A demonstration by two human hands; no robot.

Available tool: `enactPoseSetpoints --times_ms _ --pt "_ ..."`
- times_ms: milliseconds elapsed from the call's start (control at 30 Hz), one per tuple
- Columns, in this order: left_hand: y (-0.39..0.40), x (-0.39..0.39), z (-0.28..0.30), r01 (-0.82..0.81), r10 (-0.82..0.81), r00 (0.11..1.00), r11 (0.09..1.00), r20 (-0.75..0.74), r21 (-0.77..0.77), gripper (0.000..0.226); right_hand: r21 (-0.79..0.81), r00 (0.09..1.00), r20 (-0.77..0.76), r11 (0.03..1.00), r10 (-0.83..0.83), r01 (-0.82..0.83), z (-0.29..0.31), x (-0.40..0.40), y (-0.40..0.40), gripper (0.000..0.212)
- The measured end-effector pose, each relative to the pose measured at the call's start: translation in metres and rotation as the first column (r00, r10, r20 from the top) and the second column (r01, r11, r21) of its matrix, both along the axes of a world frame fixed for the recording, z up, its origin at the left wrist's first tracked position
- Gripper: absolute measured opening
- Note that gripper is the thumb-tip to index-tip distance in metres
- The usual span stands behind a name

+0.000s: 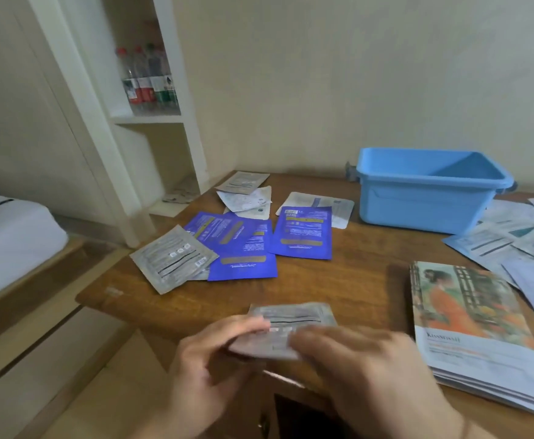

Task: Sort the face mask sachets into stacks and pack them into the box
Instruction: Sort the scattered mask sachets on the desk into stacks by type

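Presently, both hands hold a small stack of silver-grey sachets [291, 327] just above the near edge of the wooden counter [354, 280]. The left hand [208, 369] pinches the stack's left end, thumb on top; the right hand [364, 369] is blurred, its fingers lying over the right end, and its grip appears closed on the stack. To the right, a thick stack of illustrated sachets [474, 337] showing a figure in orange lies flat on the counter. Further back on the right stands the blue plastic box [427, 198], open at the top; no contents are visible from this angle. Beside the box, on its right, pale sachets [512, 245] lie loosely overlapped. At the counter's middle, three blue sachets [246, 248] lie flat, two overlapping and one just beside them. A single silver sachet [172, 259] overlaps the left blue one at the counter's left edge. Behind these lie several white sachets [246, 201] and another silver one [243, 182] near the far corner. A white shelf unit [151, 122] at the left wall holds water bottles [148, 77].
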State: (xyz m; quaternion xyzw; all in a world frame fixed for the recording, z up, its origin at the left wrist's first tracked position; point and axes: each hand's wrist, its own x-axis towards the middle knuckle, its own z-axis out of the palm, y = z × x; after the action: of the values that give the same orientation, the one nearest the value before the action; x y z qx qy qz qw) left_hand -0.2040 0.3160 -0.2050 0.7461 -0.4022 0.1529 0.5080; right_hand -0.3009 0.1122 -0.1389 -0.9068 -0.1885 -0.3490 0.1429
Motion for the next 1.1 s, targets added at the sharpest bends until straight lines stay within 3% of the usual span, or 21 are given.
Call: enactPoseSetpoints --times_ms 67,133,200,267,400,600,700,800,867,933,1000,1100 --pt "-0.018 0.002 0.012 -0.048 -0.004 0.958 0.983 -0.286 -0.176 0.037 0.194 0.999 -0.046 0.981 -0.006 0.015 0.041 0.008 -0.013 0.023" --pt "-0.039 0.008 0.019 -0.067 -0.084 0.88 0.953 -0.467 -0.296 0.041 0.294 0.99 -0.137 0.954 -0.024 0.063 0.078 0.031 -0.034 0.01" --pt "-0.058 0.01 0.024 -0.077 -0.119 0.832 0.943 -0.541 -0.325 0.046 0.314 0.952 -0.299 0.935 -0.064 0.162 0.097 0.064 -0.057 0.012" --pt "-0.073 0.01 0.025 -0.1 -0.056 0.827 0.965 -0.559 -0.244 0.052 0.287 0.862 -0.49 0.909 -0.131 0.302 0.09 0.094 -0.08 0.014" --pt "-0.091 0.016 0.016 -0.138 0.167 0.911 0.985 -0.376 0.104 0.046 0.155 0.698 -0.677 0.882 -0.234 0.446 0.039 0.119 -0.112 0.011" --pt "-0.104 0.01 0.01 -0.234 0.267 0.964 0.87 -0.015 0.434 0.036 -0.046 0.638 -0.674 0.883 -0.373 0.468 0.01 0.12 -0.124 0.021" --pt "-0.107 0.011 0.008 -0.239 0.236 0.97 0.856 0.065 0.458 0.032 -0.292 0.646 -0.563 0.855 -0.515 0.428 0.007 0.112 -0.12 0.044" --pt "-0.107 0.01 0.006 -0.231 0.202 0.973 0.818 0.113 0.527 0.045 -0.344 0.688 -0.591 0.903 -0.421 0.257 0.004 0.098 -0.105 0.064" --pt "-0.107 0.01 0.006 -0.244 0.203 0.97 0.768 0.136 0.592 0.054 -0.408 0.611 -0.691 0.906 -0.386 0.111 -0.002 0.091 -0.094 0.071" --pt "-0.108 0.011 0.006 -0.255 0.218 0.966 0.727 0.138 0.637 0.058 -0.534 0.549 -0.71 0.846 -0.442 -0.009 -0.006 0.088 -0.089 0.072" --pt "-0.109 0.012 0.005 -0.237 0.199 0.971 0.719 0.133 0.654 0.06 -0.581 0.51 -0.71 0.813 -0.486 -0.035 -0.006 0.085 -0.087 0.076" --pt "-0.096 0.02 0.004 -0.181 0.158 0.983 0.787 0.092 0.59 0.06 -0.605 0.464 -0.723 0.793 -0.513 -0.066 -0.004 0.081 -0.08 0.114"
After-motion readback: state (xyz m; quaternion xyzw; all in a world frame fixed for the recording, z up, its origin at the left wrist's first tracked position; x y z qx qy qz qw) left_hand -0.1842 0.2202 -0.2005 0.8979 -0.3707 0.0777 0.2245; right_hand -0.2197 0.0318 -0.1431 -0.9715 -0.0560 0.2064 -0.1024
